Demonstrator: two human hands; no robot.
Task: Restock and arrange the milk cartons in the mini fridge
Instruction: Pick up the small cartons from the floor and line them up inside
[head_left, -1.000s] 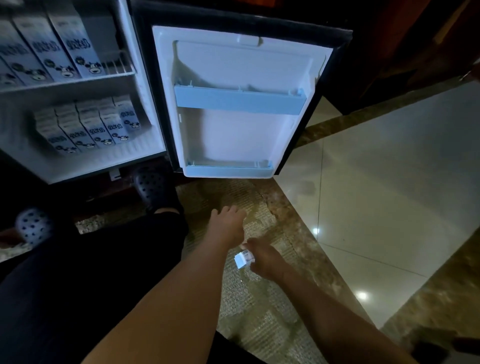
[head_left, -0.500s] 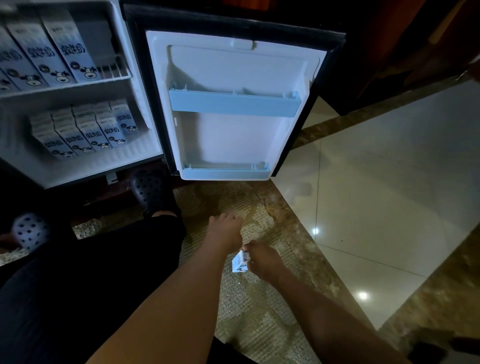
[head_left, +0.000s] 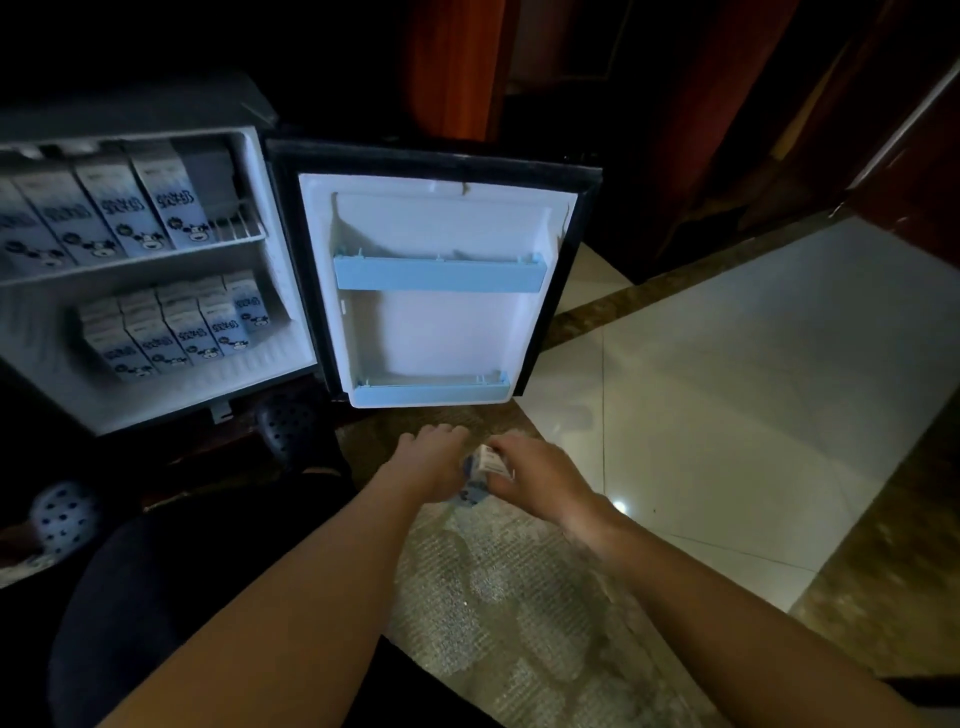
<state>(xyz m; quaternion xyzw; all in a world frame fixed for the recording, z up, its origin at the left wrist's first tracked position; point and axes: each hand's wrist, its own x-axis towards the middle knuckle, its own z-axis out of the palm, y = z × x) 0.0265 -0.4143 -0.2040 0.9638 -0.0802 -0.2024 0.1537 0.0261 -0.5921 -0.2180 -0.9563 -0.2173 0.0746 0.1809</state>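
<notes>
We have a small milk carton (head_left: 482, 467) just in front of the mini fridge (head_left: 280, 270) and its open door (head_left: 436, 332). Our right hand (head_left: 537, 475) has its fingers clamped on it. Our left hand (head_left: 431, 457) curls alongside, and we cannot tell its grip.

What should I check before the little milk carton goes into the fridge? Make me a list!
1. Fridge door open wide: ok.
2. Right hand pinching the held carton: ok.
3. Left hand gripping it too: cannot tell. It touches the carton, but its fingertips are hidden.
4. Bare space on the lower shelf in front of the stocked small cartons: ok.
5. Held carton sealed and undented: cannot tell, since the hands mostly cover it.
</notes>
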